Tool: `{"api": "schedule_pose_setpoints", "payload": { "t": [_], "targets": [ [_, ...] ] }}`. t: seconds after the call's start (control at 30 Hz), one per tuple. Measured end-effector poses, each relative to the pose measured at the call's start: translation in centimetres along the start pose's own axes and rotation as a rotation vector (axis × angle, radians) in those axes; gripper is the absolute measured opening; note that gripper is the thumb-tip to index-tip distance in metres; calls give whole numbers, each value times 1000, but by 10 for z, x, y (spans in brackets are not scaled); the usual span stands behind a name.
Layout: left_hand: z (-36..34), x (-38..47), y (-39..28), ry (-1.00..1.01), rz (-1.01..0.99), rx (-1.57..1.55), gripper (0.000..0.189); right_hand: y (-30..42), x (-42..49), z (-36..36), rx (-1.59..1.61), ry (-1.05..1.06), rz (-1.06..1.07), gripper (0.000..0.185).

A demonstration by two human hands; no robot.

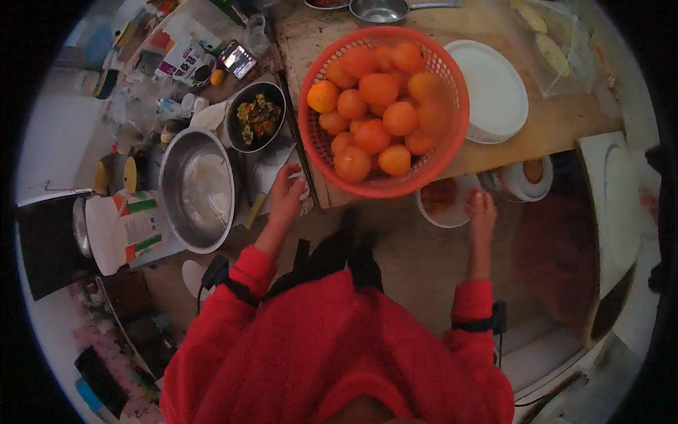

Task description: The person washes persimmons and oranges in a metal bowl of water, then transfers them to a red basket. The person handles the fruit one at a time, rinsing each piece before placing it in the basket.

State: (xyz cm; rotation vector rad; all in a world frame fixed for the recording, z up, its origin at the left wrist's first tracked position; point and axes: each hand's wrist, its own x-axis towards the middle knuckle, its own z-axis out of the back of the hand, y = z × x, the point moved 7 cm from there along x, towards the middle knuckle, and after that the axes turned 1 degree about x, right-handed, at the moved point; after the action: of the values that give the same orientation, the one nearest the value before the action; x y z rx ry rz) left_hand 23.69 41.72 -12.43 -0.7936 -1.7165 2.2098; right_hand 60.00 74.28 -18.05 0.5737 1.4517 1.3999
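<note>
An orange plastic colander heaped with peeled-looking round orange fruits or tomatoes stands on the wooden table before me. Left of it, my left hand is raised with its fingers apart, beside a cleaver-like metal blade. My right hand hangs off the table's front edge, its fingers bent; whether it holds anything cannot be told. Just left of that hand, a white tub with reddish contents stands lower down. A wide steel basin and a smaller metal bowl of chopped food are on the left.
Right of the colander lies a round white lid or tray. A metal pan is at the back. A phone, a printed pouch and a labelled white bucket crowd the left. A lidded tub stands lower right.
</note>
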Motion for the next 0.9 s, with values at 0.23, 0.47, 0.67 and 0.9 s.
{"api": "schedule_pose_setpoints", "payload": {
  "t": [0.23, 0.47, 0.67, 0.9],
  "targets": [
    [-30, 60, 17, -140, 52, -107, 37, 178, 50, -70, 73, -9, 170, 40],
    [-42, 93, 22, -203, -118, 23, 38, 222, 131, -119, -385, 95, 335, 38],
    [-42, 85, 3, -263, -196, 181, 34, 221, 147, -113, -506, 7, 397, 28],
    [-35, 89, -21, -155, -92, 618, 25, 226, 137, -119, -485, 56, 444, 23]
  ]
}}
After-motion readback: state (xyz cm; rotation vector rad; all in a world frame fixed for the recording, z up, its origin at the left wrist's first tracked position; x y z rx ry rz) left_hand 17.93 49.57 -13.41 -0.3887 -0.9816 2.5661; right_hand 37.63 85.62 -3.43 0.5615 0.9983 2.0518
